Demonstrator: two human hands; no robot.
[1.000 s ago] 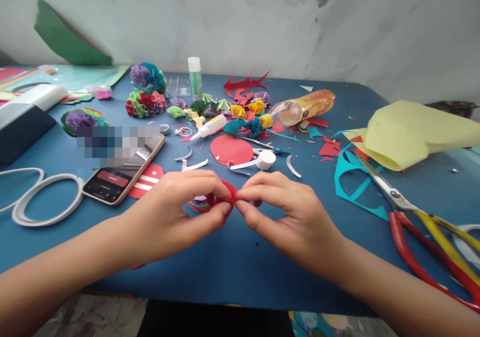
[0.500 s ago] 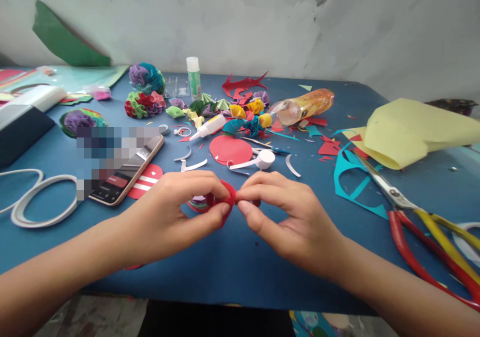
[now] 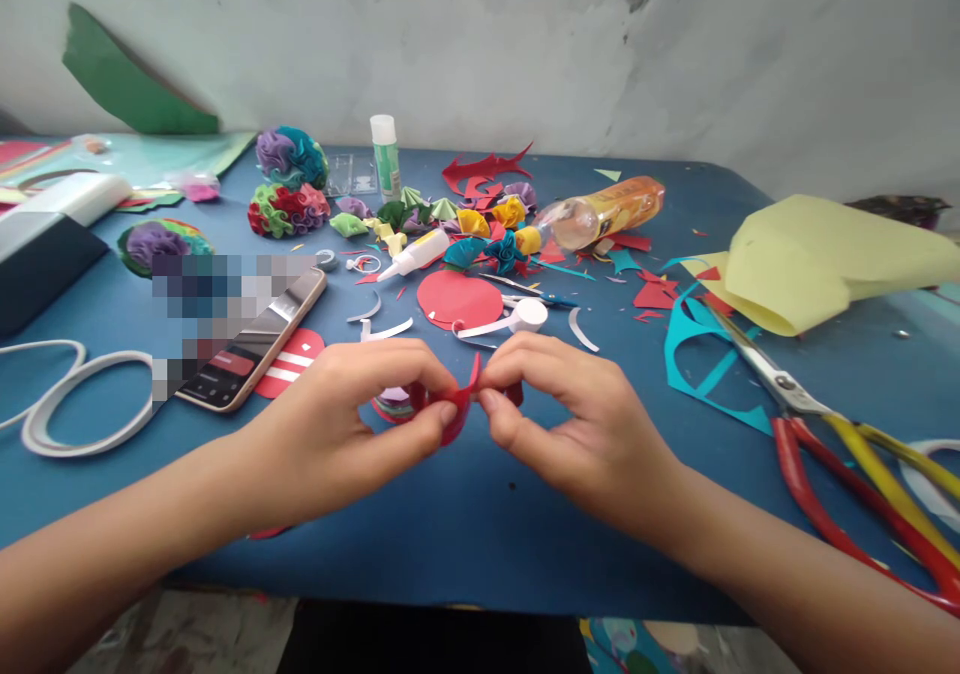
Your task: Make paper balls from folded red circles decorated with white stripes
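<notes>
A small piece of red paper [image 3: 466, 394], bent and partly folded, is pinched between my two hands above the table. My left hand [image 3: 367, 404] grips it with thumb and forefinger. From the other side, the thumb and fingertips of my right hand [image 3: 562, 414] close on its edge. Behind my left fingers lies a stack of coloured paper discs [image 3: 394, 406], mostly hidden. Just beyond my hands are a red paper circle [image 3: 459, 299] and a roll of white tape [image 3: 529, 315] with a loose end.
Large scissors [image 3: 787, 389] with red and yellow handles lie at right beside blue paper offcuts [image 3: 682, 354]. A phone [image 3: 255, 344] rests at left. Farther back are a glue stick [image 3: 385, 159], a glue bottle [image 3: 416, 252], an orange-labelled bottle [image 3: 600, 214] and ruffled paper balls [image 3: 292, 157].
The red paper has been turned and folded between my fingertips, so one edge now stands up as a thin upright flap. Both hands stay in almost the same place.
</notes>
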